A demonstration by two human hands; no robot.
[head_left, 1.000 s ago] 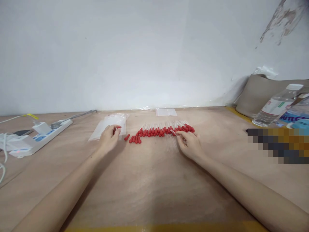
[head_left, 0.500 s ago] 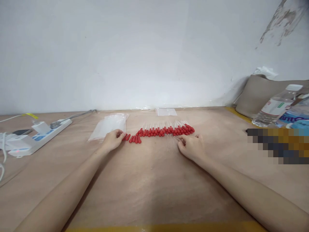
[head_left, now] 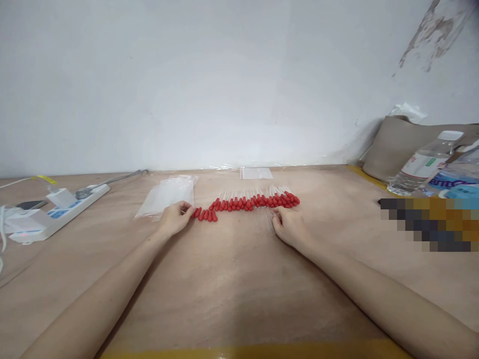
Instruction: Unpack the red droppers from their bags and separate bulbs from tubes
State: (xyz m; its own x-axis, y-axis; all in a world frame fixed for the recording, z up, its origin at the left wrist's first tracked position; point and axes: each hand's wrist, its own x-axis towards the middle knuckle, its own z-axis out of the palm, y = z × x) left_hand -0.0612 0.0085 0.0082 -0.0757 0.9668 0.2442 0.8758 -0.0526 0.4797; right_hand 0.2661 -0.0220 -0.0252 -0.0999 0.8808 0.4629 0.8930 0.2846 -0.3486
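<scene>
Red rubber dropper bulbs [head_left: 243, 203] with thin clear tubes lie in a dense row, the tubes pointing to the wall. A few more red bulbs [head_left: 205, 215] form a short line at the row's left end. My left hand [head_left: 175, 219] has thumb and forefinger closed at the leftmost bulb of that line; the fingers partly hide what they pinch. At the row's right part, my right hand [head_left: 291, 225] pinches among loose thin clear tubes [head_left: 262, 217], which lie in front of the red bulbs. Its fingertips hide the held end.
Clear plastic bags [head_left: 168, 196] lie behind my left hand. A small white bag [head_left: 256, 173] is by the wall. On the left stands a power strip [head_left: 80, 204] with plugs and cables. At right are a water bottle [head_left: 422, 164], a grey-brown container [head_left: 381, 149] and a blurred-out patch.
My right hand has shifted slightly left and up toward the loose tubes and red bulbs. My left hand stays at the leftmost bulbs. The whole view has moved a little.
</scene>
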